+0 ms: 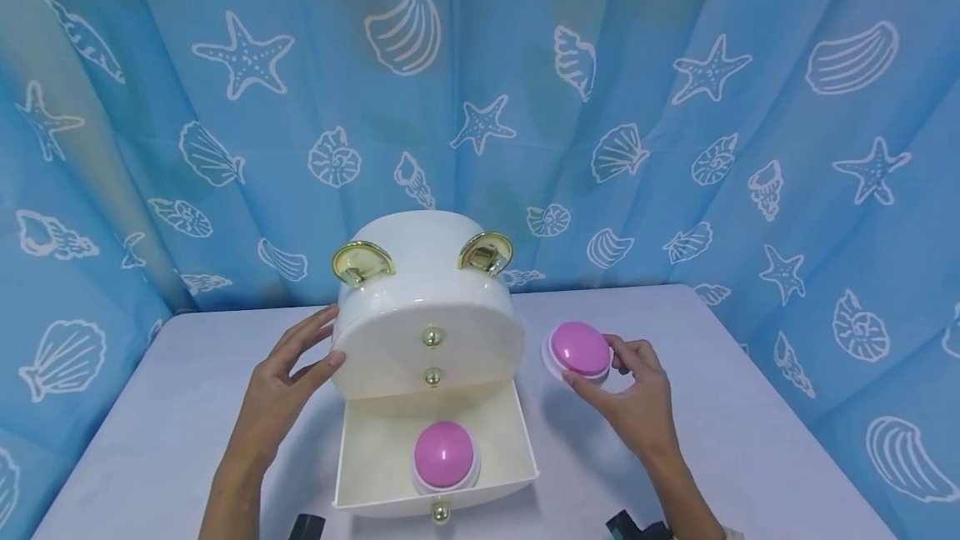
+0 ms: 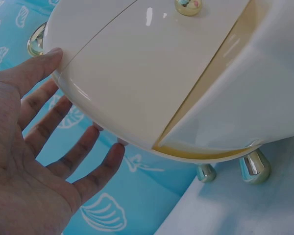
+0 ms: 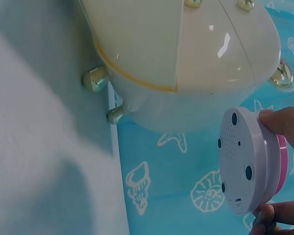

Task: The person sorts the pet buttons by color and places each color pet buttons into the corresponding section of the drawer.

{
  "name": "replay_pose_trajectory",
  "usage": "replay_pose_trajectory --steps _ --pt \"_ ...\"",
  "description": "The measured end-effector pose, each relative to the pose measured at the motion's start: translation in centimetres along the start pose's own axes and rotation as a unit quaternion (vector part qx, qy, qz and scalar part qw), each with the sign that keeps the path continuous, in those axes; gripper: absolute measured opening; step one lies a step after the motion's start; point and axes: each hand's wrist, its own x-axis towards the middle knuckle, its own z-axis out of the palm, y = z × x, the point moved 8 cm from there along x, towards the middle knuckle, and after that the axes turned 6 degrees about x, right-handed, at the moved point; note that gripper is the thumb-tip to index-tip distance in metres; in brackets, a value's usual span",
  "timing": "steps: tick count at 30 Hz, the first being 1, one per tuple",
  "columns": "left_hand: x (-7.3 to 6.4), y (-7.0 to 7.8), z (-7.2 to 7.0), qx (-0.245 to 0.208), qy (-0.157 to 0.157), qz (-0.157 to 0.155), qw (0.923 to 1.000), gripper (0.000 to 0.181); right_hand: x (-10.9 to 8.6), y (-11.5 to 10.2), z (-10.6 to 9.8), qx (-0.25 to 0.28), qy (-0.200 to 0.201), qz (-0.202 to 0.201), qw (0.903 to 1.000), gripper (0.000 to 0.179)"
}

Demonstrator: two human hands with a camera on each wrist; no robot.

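Observation:
A white storage box [image 1: 427,315] with gold ear-shaped pieces and gold knobs stands on the table, its bottom drawer [image 1: 375,440] pulled out. In that drawer lies a round push button [image 1: 443,454] with a pink dome and white base. My left hand [image 1: 281,390] rests on the box's left side, thumb at the front edge and fingers spread along the side. To the right of the box, my right hand [image 1: 633,390] pinches a second pink button [image 1: 580,348] by its rim, above the table. The right wrist view shows this button's white underside [image 3: 242,161] with dark round feet.
A pale cloth covers the table [image 1: 750,440]. Behind it hangs a blue curtain [image 1: 480,107] printed with white shells and starfish. Short gold feet [image 2: 255,166] hold the box up. The open drawer juts toward the front, between my forearms.

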Motion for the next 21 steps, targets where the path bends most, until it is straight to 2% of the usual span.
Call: replay_pose_trajectory --steps 6,21 --pt "0.0 0.0 -0.1 -0.003 0.002 0.010 0.9999 0.059 -0.3 -0.6 0.2 0.001 0.003 -0.022 0.9997 0.074" --pt "0.2 -0.1 -0.1 -0.006 0.003 0.011 0.9999 0.059 -1.0 -2.4 0.8 0.005 -0.025 -0.031 0.9992 0.074"
